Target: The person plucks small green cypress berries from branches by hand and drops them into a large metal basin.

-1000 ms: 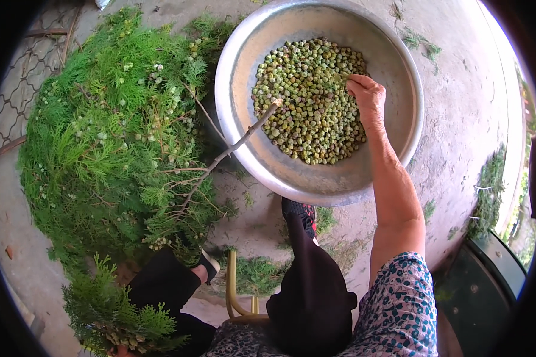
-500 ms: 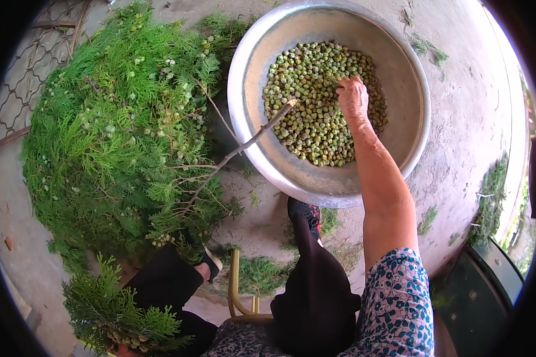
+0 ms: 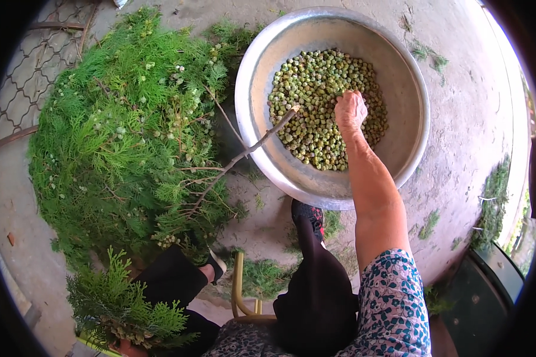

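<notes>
A wide metal basin [image 3: 420, 113] holds a heap of small round green cones [image 3: 315, 110]. My right hand [image 3: 351, 111] is over the heap, low in the basin, its fingers drawn together. What they hold, if anything, is hidden beneath the hand. At the lower left, a leafy evergreen branch [image 3: 125, 306] with small cones near its base stands over my leg. My left hand [image 3: 131, 350] shows only in part at the bottom edge, closed on the base of that branch, which covers most of its fingers.
Left of the basin lies a large pile of evergreen cuttings [image 3: 119, 154]. A bare forked stick [image 3: 238, 156] juts from it over the basin's rim. Loose sprigs [image 3: 265, 276] litter the concrete floor. A dark green metal object [image 3: 476, 297] stands at the lower right.
My right hand has come slightly nearer within the basin, still low over the cones. The whole view has shifted a little. My left hand stays with the evergreen branch.
</notes>
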Demonstrator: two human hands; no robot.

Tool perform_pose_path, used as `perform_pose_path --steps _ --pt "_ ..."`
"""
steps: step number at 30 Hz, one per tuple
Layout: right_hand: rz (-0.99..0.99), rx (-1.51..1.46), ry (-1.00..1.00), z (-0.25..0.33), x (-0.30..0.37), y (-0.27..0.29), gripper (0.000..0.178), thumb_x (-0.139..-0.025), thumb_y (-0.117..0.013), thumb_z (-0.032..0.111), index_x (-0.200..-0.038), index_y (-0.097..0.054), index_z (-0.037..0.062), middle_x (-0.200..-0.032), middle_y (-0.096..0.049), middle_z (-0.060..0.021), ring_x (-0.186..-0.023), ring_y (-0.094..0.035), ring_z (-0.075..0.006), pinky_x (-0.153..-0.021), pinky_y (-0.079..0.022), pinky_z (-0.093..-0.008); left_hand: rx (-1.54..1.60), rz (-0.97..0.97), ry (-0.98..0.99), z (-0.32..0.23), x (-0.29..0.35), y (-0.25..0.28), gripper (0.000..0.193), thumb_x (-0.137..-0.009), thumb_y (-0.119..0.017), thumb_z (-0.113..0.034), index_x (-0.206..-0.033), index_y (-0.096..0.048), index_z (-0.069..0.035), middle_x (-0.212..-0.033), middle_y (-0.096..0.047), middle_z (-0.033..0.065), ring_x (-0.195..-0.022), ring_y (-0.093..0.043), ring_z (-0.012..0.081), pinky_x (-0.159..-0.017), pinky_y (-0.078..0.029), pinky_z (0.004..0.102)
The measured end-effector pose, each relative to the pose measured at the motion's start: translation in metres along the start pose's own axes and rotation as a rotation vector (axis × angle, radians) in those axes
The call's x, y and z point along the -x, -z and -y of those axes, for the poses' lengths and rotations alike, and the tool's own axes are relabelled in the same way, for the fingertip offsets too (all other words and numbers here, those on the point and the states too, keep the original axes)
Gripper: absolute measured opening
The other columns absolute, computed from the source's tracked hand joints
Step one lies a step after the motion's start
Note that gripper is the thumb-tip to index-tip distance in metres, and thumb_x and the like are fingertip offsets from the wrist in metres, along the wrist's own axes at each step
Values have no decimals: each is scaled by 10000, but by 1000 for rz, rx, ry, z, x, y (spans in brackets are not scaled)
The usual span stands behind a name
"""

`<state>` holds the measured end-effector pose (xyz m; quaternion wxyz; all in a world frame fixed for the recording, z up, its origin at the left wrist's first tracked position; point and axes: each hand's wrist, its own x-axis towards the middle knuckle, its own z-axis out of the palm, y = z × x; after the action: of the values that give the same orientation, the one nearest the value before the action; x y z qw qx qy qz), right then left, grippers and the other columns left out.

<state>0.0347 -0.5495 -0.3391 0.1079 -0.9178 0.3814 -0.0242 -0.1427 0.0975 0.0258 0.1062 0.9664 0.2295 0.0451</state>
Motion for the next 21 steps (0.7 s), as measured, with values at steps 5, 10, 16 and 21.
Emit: perform_pose_path --steps 5,10,16,21 --pt "70 -243 -144 -19 2 3 183 -739 -627 214 -745 -635 31 -730 -615 -136 -740 -591 -307 -662 -466 -401 -62 15 -72 14 -6 -1 341 -803 -568 -177 -1063 -492 29 -1045 -544 127 -881 -501 199 -819 -393 316" --pt "33 -568 -212 -46 19 22 233 -726 -667 227 -753 -646 -3 -574 -581 -135 -521 -545 -257 -569 -447 -338 172 13 -47 9 -9 -24 327 -809 -552 -156 -1060 -485 44 -1051 -540 122 -896 -495 189 -844 -377 309" --pt "-134 -680 -73 -30 52 66 181 -736 -650 181 -792 -647 9 -567 -580 -113 -518 -556 -214 -552 -445 -312 646 -5 293 -76 8 -36 367 -722 -621 -90 -1027 -438 1 -976 -525 111 -810 -505 203 -736 -418 298" --pt "-76 -698 -37 -21 68 122 151 -768 -614 147 -728 -614 1 -554 -577 -99 -500 -553 -188 -526 -445 -299 847 132 213 -95 16 -56 439 -687 -622 18 -1065 -403 -24 -849 -533 88 -620 -528 166 -506 -448 276"
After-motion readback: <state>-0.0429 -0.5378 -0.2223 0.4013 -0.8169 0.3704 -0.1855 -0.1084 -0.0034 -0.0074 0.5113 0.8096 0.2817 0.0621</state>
